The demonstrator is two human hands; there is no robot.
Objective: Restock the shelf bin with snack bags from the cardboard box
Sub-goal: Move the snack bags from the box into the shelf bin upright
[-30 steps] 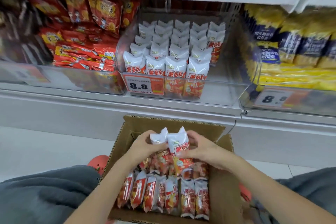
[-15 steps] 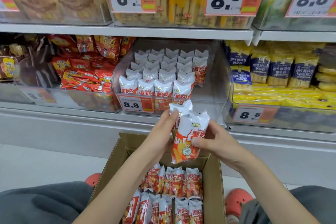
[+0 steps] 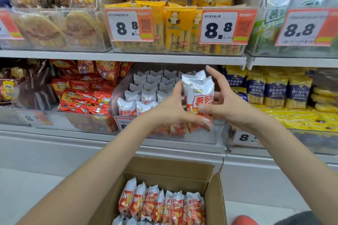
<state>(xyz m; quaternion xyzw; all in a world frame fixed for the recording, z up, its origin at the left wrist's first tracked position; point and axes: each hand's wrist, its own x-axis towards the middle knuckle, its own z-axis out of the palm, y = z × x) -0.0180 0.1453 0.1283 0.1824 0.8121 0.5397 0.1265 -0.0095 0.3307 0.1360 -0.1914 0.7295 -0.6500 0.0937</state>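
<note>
Shelf bin (image 3: 210,134) now fronted by raised snack bags (image 3: 198,97), both hands' fingers (image 3: 204,108) clamped on them.

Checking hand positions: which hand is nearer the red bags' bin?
Left. The left hand holds the snack bags on the side toward the red bin; the right hand is farther.

so the lower shelf (image 3: 164,147) has clear bins side by side: the shelf bin (image 3: 210,135) in the middle with upright white and orange snack bags (image 3: 144,97) in rows, a bin of red packets (image 3: 84,97) to its left, yellow and navy packs (image 3: 274,93) to its right. upper shelf (image 3: 146,56) carries bins of yellow cow-print sticks (image 3: 179,29) with 8.8 price tags. the cardboard box (image 3: 214,197) sits on the pale floor (image 3: 27,188) below, bags standing inside
</note>
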